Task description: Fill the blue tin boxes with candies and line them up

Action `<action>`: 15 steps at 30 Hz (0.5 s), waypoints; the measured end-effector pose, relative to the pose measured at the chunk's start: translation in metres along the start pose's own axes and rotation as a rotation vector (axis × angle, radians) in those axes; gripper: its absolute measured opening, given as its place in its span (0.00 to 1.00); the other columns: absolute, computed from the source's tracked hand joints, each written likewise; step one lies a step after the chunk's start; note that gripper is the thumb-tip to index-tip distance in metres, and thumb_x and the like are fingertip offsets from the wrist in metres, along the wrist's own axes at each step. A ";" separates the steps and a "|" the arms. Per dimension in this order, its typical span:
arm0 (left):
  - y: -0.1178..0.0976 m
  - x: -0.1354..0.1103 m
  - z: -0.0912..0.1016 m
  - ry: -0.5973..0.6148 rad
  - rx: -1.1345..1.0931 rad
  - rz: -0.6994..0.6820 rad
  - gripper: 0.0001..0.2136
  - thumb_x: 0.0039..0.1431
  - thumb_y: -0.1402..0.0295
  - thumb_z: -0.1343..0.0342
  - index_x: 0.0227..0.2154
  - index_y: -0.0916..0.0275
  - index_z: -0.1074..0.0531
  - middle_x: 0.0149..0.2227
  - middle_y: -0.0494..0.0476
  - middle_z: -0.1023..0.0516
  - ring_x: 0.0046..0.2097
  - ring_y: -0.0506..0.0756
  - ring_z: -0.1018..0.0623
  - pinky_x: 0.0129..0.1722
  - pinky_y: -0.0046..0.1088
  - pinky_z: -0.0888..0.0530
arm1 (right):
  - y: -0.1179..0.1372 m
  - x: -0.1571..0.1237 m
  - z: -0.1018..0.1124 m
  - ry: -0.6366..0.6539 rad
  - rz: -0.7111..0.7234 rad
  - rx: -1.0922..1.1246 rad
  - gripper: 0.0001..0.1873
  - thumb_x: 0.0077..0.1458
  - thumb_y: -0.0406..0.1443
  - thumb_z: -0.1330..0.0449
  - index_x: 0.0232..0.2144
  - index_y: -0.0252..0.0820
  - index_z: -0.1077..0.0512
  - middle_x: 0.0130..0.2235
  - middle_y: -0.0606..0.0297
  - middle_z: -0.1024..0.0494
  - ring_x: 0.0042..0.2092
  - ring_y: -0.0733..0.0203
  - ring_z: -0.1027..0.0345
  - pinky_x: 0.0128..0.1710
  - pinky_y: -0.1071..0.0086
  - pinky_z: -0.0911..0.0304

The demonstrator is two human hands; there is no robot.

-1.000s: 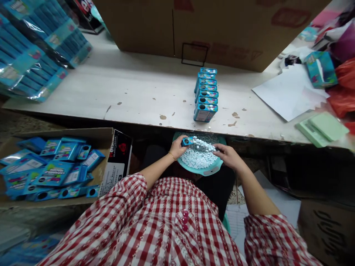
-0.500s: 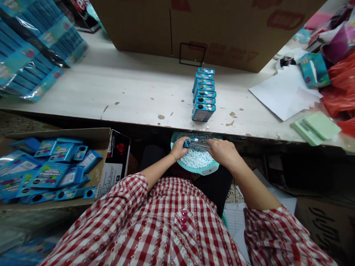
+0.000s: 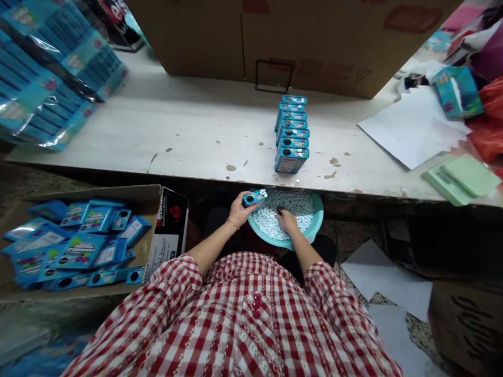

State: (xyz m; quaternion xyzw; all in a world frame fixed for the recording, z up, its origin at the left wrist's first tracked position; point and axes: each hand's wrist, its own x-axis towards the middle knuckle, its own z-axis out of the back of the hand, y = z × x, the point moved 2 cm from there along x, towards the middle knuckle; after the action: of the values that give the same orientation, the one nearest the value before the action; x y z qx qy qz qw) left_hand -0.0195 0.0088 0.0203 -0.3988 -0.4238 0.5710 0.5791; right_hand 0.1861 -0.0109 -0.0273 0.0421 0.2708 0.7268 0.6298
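Over the basin (image 3: 319, 217), your left hand (image 3: 245, 212) is closed firmly around a tin (image 3: 254, 198), held at about 11 o'clock from the basin's centre, its end tilted up with a few white mints showing at the opening. Your right hand (image 3: 287, 221) is down among the mints (image 3: 271, 222), fingers curled inward. A small dark speck shows at the fingertips; I cannot tell whether they have hold of anything.

Finding: the step in hand appears to be loading this tin by hand from the basin. In my judgement, the next move calls for keeping the opening level and over the basin, so that stray mints fall back into it.

Containers: the basin is teal and holds a loose bed of mints. At 9 o'clock, an open carton (image 3: 153, 196) holds loose tins (image 3: 80, 250) in a jumbled heap. At 12 o'clock on the bench (image 3: 188, 141), a row of tins (image 3: 291, 133) stands end to end, just in front of a cardboard box (image 3: 251, 36). Bagged packs (image 3: 43, 63) lie at 10 o'clock; paper (image 3: 408, 128) and green pads (image 3: 469, 175) lie at 2 o'clock.
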 end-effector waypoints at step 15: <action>-0.008 0.004 -0.031 0.087 0.069 -0.099 0.17 0.44 0.72 0.41 0.40 0.64 0.32 0.40 0.56 0.26 0.42 0.54 0.26 0.45 0.31 0.30 | -0.014 -0.048 0.113 0.016 0.079 0.423 0.18 0.49 0.41 0.45 0.41 0.38 0.30 0.35 0.62 0.25 0.37 0.60 0.33 0.38 0.68 0.38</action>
State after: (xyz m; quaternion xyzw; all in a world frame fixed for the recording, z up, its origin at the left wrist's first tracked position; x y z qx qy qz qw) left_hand 0.0125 0.0135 0.0178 -0.3814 -0.3975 0.5381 0.6379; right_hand 0.2541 -0.0162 0.0760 0.1783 0.4204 0.6783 0.5757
